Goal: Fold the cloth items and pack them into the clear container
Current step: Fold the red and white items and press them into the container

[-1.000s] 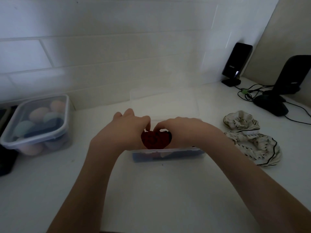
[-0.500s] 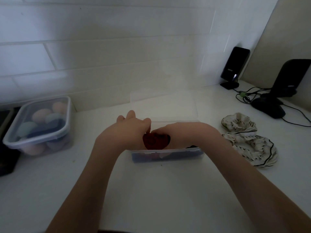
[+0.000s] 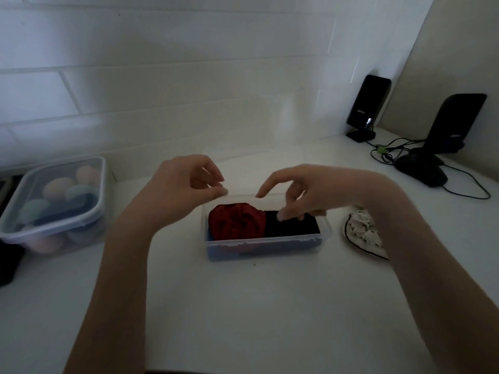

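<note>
The clear container (image 3: 267, 245) stands on the white counter in the middle. A rolled red cloth (image 3: 236, 221) fills its left half and a black cloth (image 3: 293, 228) its right half, with something blue at the bottom left. My left hand (image 3: 183, 184) hovers above the container's back left corner, fingers loosely curled, holding nothing. My right hand (image 3: 310, 193) hangs over the black cloth with relaxed fingers pointing down, also holding nothing. A white patterned cloth (image 3: 361, 233) lies on the counter to the right, partly hidden by my right forearm.
A lidded plastic box (image 3: 54, 201) with pastel egg-shaped sponges sits at the left. Two black speakers (image 3: 368, 106) (image 3: 453, 122) and cables (image 3: 388, 152) stand at the back right. A tiled wall runs behind the counter. A dark object (image 3: 9, 263) lies at the left edge.
Both hands have let go of the red cloth and lifted apart above the container. The red cloth now lies in the left half of the container.
</note>
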The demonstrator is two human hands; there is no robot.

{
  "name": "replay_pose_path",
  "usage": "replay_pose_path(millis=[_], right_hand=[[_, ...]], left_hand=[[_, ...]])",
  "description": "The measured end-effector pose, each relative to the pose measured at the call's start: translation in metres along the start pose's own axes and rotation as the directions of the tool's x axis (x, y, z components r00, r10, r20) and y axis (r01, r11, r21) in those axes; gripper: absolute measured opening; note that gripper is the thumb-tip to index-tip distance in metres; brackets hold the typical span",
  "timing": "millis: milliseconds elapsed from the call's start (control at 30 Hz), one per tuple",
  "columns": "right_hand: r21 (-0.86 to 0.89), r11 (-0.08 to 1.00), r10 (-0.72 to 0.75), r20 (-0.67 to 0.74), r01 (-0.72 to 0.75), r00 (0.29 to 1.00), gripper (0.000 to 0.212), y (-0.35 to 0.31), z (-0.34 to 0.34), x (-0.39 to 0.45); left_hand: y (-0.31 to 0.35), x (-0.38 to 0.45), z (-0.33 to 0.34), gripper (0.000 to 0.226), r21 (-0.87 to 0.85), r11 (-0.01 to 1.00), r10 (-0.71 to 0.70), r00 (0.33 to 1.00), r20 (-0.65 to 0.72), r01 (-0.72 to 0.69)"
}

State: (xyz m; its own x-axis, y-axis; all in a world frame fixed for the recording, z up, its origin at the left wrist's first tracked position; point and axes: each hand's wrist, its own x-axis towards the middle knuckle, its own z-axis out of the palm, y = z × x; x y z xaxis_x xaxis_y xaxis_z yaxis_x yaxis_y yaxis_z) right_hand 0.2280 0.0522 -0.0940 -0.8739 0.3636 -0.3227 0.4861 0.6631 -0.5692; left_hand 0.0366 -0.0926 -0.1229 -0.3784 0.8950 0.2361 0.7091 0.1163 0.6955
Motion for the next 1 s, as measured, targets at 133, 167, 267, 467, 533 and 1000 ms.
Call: replay_pose_path(millis=[133, 167, 267, 467, 533, 1000], right_hand=[[-0.101, 0.985, 0.114, -0.230, -0.140, 0.967, 0.027, 0.027, -0.028, -0.018], [-0.095, 0.971, 0.186, -0.274, -0.219, 0.943, 0.033, 0.039, -0.032, -0.019], [-0.069, 0.879, 0.424, -0.338, -0.472, 0.840, 0.060, 0.075, -0.033, -0.013], [-0.222, 0.765, 0.526, -0.325, -0.604, 0.786, 0.050, 0.099, -0.014, 0.009], [-0.154, 0.812, 0.483, -0.364, -0.563, 0.796, 0.026, 0.101, -0.012, 0.015], [0.261, 0.851, -0.185, -0.664, 0.456, 0.725, 0.020, -0.011, -0.015, -0.018]], left_hand=[[0.003, 0.003, 0.010, 0.007, 0.049, 0.998, 0.052, 0.989, -0.139, -0.045], [0.004, 0.003, 0.012, 0.006, 0.043, 0.998, 0.061, 0.987, -0.147, -0.055], [0.006, 0.004, 0.021, 0.003, 0.029, 0.996, 0.090, 0.987, -0.137, -0.087], [0.005, 0.005, 0.033, 0.003, 0.064, 0.992, 0.114, 0.992, -0.051, -0.111], [0.004, 0.006, 0.036, 0.003, 0.076, 0.990, 0.122, 0.992, -0.042, -0.119], [0.015, 0.006, 0.047, 0.053, -0.237, 0.952, 0.185, 0.980, -0.068, -0.196]])
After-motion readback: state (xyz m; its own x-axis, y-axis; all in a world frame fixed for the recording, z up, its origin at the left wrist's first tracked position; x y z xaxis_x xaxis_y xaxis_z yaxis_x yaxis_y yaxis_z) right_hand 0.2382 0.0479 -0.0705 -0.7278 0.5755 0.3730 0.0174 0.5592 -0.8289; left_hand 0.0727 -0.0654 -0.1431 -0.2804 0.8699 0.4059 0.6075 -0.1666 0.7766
